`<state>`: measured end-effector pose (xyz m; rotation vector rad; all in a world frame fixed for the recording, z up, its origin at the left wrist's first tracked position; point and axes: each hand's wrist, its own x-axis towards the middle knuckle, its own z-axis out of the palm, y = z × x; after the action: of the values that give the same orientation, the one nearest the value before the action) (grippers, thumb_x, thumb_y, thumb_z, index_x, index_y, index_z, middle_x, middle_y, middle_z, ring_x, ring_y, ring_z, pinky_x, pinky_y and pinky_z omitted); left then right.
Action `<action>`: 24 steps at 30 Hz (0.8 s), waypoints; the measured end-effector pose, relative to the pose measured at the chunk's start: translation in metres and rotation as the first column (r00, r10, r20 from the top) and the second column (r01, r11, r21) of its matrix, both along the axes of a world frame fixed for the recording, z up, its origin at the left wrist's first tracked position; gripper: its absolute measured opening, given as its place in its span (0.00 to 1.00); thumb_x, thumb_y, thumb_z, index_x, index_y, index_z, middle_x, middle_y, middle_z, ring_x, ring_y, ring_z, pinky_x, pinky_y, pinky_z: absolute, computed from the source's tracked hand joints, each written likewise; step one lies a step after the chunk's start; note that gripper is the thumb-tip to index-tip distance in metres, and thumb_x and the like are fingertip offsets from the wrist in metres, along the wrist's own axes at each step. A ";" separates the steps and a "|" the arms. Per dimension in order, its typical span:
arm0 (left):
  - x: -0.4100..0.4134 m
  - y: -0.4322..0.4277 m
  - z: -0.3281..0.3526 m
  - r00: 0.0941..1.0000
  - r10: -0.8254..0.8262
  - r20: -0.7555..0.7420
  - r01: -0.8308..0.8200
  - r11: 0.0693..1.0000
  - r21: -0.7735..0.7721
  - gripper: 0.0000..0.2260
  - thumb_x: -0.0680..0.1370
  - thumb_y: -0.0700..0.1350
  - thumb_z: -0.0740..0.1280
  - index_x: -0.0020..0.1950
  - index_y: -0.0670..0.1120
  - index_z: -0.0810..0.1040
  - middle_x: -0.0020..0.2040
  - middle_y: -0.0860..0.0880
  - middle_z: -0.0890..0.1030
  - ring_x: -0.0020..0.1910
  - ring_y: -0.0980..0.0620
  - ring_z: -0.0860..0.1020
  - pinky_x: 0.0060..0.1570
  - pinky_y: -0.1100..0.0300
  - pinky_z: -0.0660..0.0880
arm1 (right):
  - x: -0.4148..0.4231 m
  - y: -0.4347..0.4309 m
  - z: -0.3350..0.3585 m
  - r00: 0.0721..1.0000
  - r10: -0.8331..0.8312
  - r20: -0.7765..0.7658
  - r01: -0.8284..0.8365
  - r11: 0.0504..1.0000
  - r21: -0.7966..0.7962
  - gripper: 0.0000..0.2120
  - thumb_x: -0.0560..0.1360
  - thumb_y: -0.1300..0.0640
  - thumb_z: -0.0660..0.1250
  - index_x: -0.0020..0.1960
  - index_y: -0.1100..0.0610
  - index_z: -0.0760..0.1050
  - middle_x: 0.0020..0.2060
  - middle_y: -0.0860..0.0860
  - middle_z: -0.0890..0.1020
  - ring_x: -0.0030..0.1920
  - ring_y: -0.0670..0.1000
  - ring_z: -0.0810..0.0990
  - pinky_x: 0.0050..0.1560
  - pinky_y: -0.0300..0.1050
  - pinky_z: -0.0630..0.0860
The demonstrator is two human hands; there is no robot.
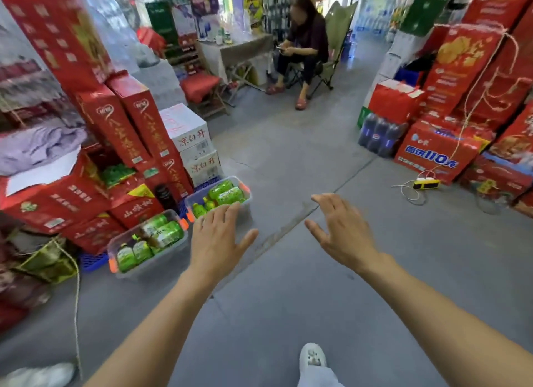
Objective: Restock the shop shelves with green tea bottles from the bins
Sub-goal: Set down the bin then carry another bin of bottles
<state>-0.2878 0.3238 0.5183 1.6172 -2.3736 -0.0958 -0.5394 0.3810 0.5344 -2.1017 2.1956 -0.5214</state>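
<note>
Two clear plastic bins stand on the grey floor at the left, each holding several green tea bottles lying on their sides. The nearer bin (178, 249) has orange clips, and its bottles (161, 232) fill it. The farther bin (245, 189) holds more green bottles (226, 193). My left hand (216, 236) hovers with fingers spread just in front of the farther bin and holds nothing. Over bare floor to the right, my right hand (341, 230) is also spread and empty.
Red gift cartons (127, 132) and white boxes (193, 144) are stacked behind the bins. More red cartons (441, 152) and cola packs (380, 135) line the right side. A person sits on a folding chair (302, 54) ahead. A yellow power strip (427, 183) lies on the floor.
</note>
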 end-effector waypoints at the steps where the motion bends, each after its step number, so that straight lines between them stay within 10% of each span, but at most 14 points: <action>1: -0.004 -0.018 -0.004 0.999 0.040 -0.004 -0.040 0.999 0.021 0.30 0.80 0.65 0.59 0.76 0.49 0.66 0.69 0.49 0.74 0.69 0.47 0.71 0.67 0.49 0.66 | -0.009 -0.025 0.000 1.000 0.021 -0.008 -0.021 1.000 0.014 0.26 0.80 0.44 0.62 0.74 0.55 0.66 0.69 0.53 0.72 0.67 0.57 0.72 0.61 0.53 0.70; 24: 0.088 -0.471 -0.157 0.817 0.576 0.040 -0.523 0.710 0.472 0.29 0.80 0.61 0.63 0.76 0.49 0.64 0.69 0.49 0.72 0.70 0.48 0.69 0.65 0.52 0.67 | 0.024 -0.598 -0.141 0.952 0.303 -0.033 -0.264 0.874 0.409 0.28 0.81 0.42 0.59 0.76 0.54 0.61 0.69 0.52 0.71 0.67 0.55 0.72 0.61 0.52 0.73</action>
<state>-0.2000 -0.1469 0.3612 2.4076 -1.7540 -0.6595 -0.5152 -0.2166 0.3937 -2.1890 1.7849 0.0538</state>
